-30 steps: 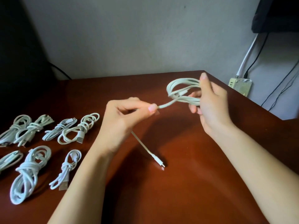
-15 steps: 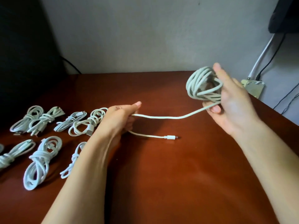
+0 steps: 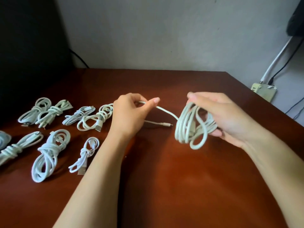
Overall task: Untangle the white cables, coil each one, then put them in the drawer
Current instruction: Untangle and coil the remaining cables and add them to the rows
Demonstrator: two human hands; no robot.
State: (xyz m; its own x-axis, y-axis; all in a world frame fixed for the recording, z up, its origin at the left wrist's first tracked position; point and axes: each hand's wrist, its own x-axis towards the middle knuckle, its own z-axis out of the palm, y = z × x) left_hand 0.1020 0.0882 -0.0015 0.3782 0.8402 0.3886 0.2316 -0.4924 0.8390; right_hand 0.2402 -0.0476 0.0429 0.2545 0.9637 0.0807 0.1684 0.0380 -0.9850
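Observation:
My right hand (image 3: 225, 117) grips a white cable coil (image 3: 191, 125) of several loops, held above the brown table (image 3: 164, 186) with the loops hanging down. From the coil a loose strand (image 3: 166, 111) runs left to my left hand (image 3: 130, 114), which pinches it between thumb and forefinger. The cable's free end with its small plug (image 3: 164, 124) lies on the table between my hands. No drawer is in view.
Several coiled and tied white cables (image 3: 49, 153) lie in two rows on the table's left side. A wall stands behind the table. Right of the table's edge, a pale socket box (image 3: 263, 92) with cords sits on the wall.
My right hand has turned the coil over and lowered it, loops now hanging down. My left hand has moved up and right along the strand, which is now shorter between my hands.

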